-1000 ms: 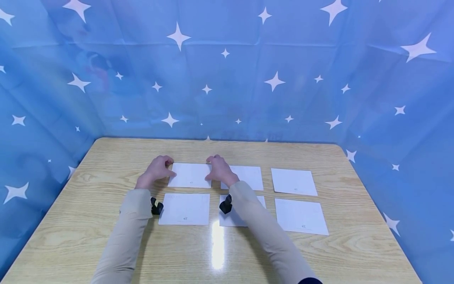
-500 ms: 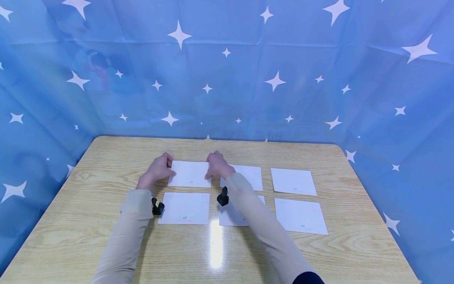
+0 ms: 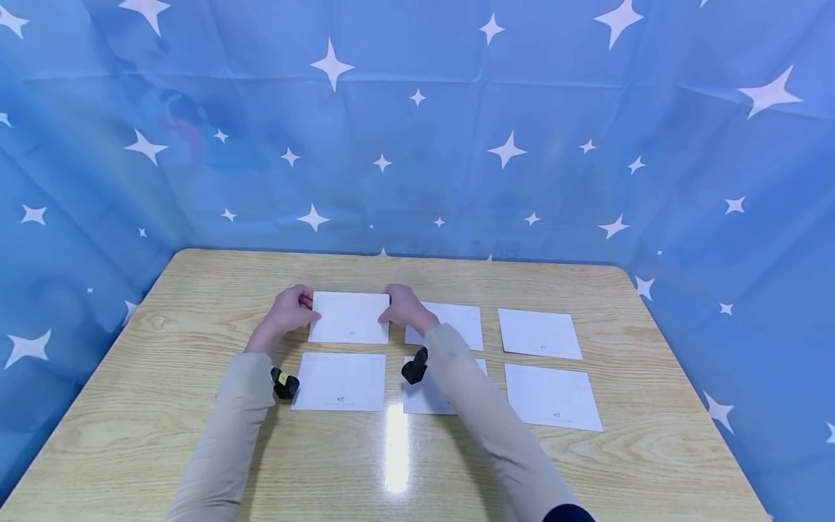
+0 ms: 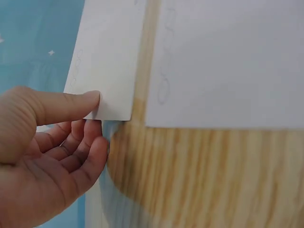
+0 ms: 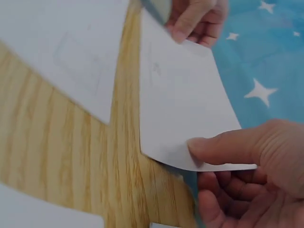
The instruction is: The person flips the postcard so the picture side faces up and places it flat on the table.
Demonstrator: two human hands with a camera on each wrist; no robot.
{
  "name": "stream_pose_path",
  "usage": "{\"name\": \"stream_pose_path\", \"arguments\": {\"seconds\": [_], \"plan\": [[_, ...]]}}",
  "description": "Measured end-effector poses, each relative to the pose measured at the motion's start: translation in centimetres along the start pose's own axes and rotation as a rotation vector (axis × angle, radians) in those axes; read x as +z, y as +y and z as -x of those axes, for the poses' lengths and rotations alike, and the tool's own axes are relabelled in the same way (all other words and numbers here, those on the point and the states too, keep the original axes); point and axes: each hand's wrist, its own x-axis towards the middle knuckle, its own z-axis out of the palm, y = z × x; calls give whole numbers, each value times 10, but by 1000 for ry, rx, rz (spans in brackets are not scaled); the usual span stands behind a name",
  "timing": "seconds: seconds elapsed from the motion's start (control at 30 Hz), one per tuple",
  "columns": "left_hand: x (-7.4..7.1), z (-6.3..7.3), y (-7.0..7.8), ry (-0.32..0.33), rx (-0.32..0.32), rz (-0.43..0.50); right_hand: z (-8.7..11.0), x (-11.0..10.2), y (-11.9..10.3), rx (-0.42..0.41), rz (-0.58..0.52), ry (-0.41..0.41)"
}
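Observation:
Both hands pinch one white postcard (image 3: 350, 319), the back-left one in the head view, by its two short sides. My left hand (image 3: 287, 312) has its thumb on the face and its fingers curled behind the left edge; the left wrist view shows this thumb (image 4: 71, 104) near a corner. At the opposite edge, my right hand (image 3: 406, 308) pinches the same way, its thumb (image 5: 223, 147) pressing the face in the right wrist view. There the postcard bends slightly, its edge raised off the wood. Faint printed circles run along one end.
Below the held postcard lies another postcard (image 3: 339, 384). More lie to the right, at back middle (image 3: 459, 322), front middle (image 3: 424, 399), back right (image 3: 540, 333) and front right (image 3: 554, 397). The wooden table (image 3: 196, 319) ends at a blue star-patterned curtain (image 3: 417, 181).
The held postcard's far edge has risen and it now looks tilted up towards me, with both hands at its sides. The other postcards have stayed in place.

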Motion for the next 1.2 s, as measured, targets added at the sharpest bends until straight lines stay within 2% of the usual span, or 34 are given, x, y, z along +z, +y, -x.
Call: {"name": "stream_pose_path", "arguments": {"seconds": [0.23, 0.33, 0.53, 0.8, 1.2], "plan": [[-7, 8, -1, -45, -7, 196, 7, 0, 7, 40, -380, -4], [-9, 10, -1, -57, -4, 238, 9, 0, 8, 45, -488, -11], [-12, 9, -3, -70, -42, 305, 8, 0, 11, 16, -576, -14], [-18, 10, -5, -90, -21, 405, 12, -5, 7, 10, -660, -16], [-20, 12, -2, -52, -35, 494, 16, -10, 10, -48, -680, 35]]}}
